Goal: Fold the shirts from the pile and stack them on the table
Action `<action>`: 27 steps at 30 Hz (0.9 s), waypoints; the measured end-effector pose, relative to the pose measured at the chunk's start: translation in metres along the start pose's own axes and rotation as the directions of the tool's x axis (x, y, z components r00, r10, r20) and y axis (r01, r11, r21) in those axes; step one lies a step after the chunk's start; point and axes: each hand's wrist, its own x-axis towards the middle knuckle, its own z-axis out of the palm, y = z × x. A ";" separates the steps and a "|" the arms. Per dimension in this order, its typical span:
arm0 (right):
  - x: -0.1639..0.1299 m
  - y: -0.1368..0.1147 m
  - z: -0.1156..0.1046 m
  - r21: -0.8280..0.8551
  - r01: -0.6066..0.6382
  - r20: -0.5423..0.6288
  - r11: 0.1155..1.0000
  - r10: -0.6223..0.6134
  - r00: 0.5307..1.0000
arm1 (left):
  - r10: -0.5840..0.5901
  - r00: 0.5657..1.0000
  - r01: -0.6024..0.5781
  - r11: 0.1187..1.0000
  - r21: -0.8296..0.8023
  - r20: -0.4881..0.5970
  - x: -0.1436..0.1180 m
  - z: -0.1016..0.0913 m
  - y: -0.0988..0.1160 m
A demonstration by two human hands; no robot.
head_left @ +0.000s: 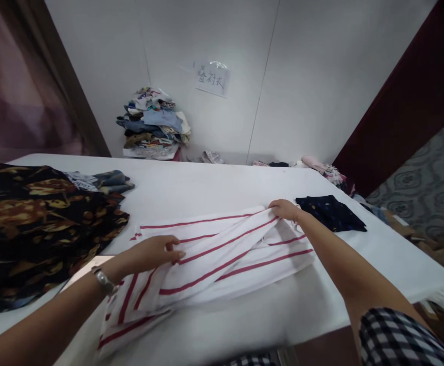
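A white shirt with red stripes [222,254] lies partly folded across the front of the table. My right hand [283,209] pinches its far edge near the right end, where a layer is raised and runs slantwise over the rest. Over the left part of the shirt, my left hand [164,251] rests with fingers loosely bent and a gap between thumb and fingers. Below that hand, a striped portion [130,300] spreads toward the table's front edge, with creases. Just beyond my right wrist sits a folded dark navy garment [330,212].
A black garment with brown flower print [42,229] covers the table's left side, with grey clothes [107,180] behind it. A tall clothes pile [155,124] stands by the wall. More clothes [324,170] lie along the white table's [207,183] back right edge. A handwritten sign [212,79] hangs above.
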 end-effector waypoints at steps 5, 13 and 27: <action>-0.010 0.006 -0.005 0.019 0.041 -0.008 0.999 -0.041 0.999 | 0.032 0.999 -0.035 0.996 0.077 0.041 -0.024 0.014 0.003; -0.005 0.018 -0.008 0.146 0.048 -0.107 0.988 -0.033 0.994 | 0.061 0.950 -0.070 0.997 -0.019 -0.307 -0.003 -0.034 -0.016; 0.012 0.039 0.007 0.096 -0.127 -0.452 0.987 0.156 0.878 | -0.052 0.911 0.177 0.945 0.274 -0.408 0.047 -0.022 -0.072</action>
